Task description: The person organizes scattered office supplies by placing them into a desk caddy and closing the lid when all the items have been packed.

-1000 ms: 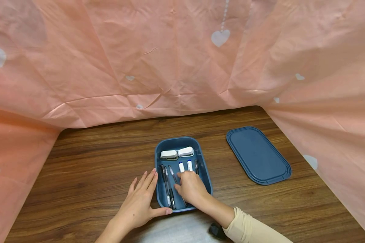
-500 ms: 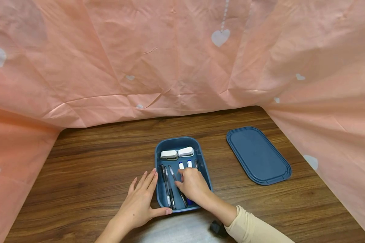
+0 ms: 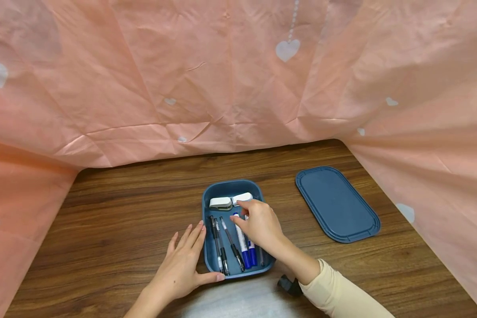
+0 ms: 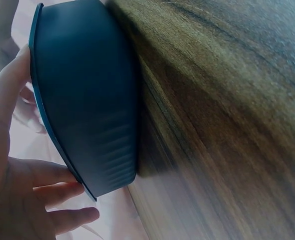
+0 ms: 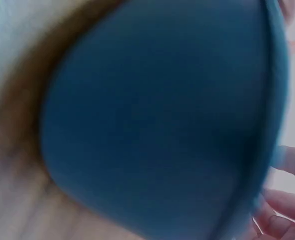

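Observation:
A blue plastic box stands open on the table, its outer wall filling much of both wrist views. My left hand lies along its left side, fingers straight at the rim and thumb at the near corner. Over the right half of the box hovers my right hand, thumb and index finger apart with nothing seen between them. Its index fingertip overlaps the right one of two small white staplers at the far end. Below it lie two white markers with blue caps. Several black-and-clear pens lie beside them, mostly to the left.
A flat blue lid lies on the wooden table to the right of the box. Near my right forearm is a small black object. A pink curtain with white hearts encloses the back and sides.
My right hand has let go of the markers and moved up and away toward the staplers, uncovering both markers. The left hand and the box stay in place.

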### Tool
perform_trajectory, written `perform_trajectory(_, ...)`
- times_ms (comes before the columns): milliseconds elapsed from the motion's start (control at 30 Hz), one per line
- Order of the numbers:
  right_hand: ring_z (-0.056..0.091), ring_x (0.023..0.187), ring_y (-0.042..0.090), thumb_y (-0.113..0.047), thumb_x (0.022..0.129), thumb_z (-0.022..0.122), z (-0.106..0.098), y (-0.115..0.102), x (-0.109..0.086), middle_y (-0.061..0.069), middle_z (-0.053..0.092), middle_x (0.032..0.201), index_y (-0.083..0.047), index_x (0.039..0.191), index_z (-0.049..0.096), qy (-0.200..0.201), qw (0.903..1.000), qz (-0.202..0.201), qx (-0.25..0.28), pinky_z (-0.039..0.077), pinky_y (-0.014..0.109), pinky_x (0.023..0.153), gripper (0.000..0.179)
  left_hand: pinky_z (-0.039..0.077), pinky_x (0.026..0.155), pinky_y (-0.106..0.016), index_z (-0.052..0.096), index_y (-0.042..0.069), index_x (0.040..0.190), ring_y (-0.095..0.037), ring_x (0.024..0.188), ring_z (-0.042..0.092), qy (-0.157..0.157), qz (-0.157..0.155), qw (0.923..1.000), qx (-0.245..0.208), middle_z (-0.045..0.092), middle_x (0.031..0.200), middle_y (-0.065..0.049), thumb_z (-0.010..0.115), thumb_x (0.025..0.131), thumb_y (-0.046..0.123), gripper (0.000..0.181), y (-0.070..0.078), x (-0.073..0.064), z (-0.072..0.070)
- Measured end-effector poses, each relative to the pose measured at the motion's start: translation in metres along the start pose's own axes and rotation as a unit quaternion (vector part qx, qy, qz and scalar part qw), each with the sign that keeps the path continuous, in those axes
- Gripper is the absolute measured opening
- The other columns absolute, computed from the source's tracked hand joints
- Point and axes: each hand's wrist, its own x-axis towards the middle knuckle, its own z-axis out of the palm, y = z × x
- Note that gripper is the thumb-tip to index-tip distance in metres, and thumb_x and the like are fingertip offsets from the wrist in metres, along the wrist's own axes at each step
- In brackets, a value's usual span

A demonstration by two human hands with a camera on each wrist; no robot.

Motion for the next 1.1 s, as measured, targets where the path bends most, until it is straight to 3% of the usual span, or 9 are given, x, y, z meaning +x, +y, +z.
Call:
perform_trajectory(233, 0.058, 0.07, 0.012, -0.031, 0.08, 0.079, -0.024, 0.0, 0.011, 0.0, 0.064, 0.077, -0.008, 0.117, 0.071, 0.022, 0.9997, 0.011, 0.002, 0.047, 0.023, 0.058, 0.045, 0.017, 0.114, -0.068, 0.035, 0.002, 0.149, -0.041, 0.146, 0.025, -0.002, -0.001, 1.0, 0.0, 0.028, 0.159, -0.013, 0.069, 0.068, 0.072, 0.112, 0.0, 0.0, 0.0)
perform_trajectory(467, 0.052, 0.067, 0.014, -0.029, 0.08, 0.079, -0.048, 0.005, 0.02, 0.003, 0.063, 0.079, -0.008, 0.119, 0.07, 0.056, 0.9984, 0.0, 0.009, 0.042, 0.025, 0.056, 0.046, 0.016, 0.114, -0.068, 0.035, 0.002, 0.149, -0.041, 0.146, 0.025, 0.001, -0.001, 1.0, -0.003, 0.028, 0.159, -0.014, 0.07, 0.068, 0.071, 0.112, 0.0, 0.0, 0.0)
perform_trajectory(667, 0.061, 0.076, 0.02, -0.03, 0.081, 0.079, -0.069, 0.008, 0.028, 0.007, 0.069, 0.088, -0.007, 0.122, 0.068, 0.083, 0.9965, -0.002, 0.012, 0.05, 0.03, 0.063, 0.048, 0.017, 0.114, -0.068, 0.035, 0.002, 0.149, -0.041, 0.146, 0.025, 0.003, -0.001, 1.0, 0.001, 0.028, 0.159, -0.014, 0.07, 0.068, 0.071, 0.112, -0.001, 0.0, 0.0)
perform_trajectory(867, 0.058, 0.074, 0.022, -0.031, 0.08, 0.079, -0.088, 0.012, 0.033, 0.008, 0.07, 0.091, -0.007, 0.123, 0.067, 0.112, 0.9937, -0.001, 0.01, 0.043, 0.031, 0.062, 0.051, 0.017, 0.114, -0.068, 0.035, 0.001, 0.148, -0.041, 0.146, 0.025, 0.006, 0.001, 1.0, 0.001, 0.028, 0.159, -0.014, 0.071, 0.068, 0.071, 0.112, -0.002, 0.0, 0.001)
perform_trajectory(1100, 0.062, 0.101, 0.032, -0.029, 0.079, 0.08, -0.104, 0.022, 0.032, 0.011, 0.07, 0.096, -0.01, 0.124, 0.067, 0.15, 0.9883, 0.007, 0.026, 0.049, 0.044, 0.078, 0.051, 0.017, 0.114, -0.067, 0.035, 0.001, 0.149, -0.041, 0.145, 0.026, 0.006, -0.002, 1.0, 0.001, 0.028, 0.159, -0.014, 0.071, 0.068, 0.07, 0.112, -0.002, 0.0, 0.001)
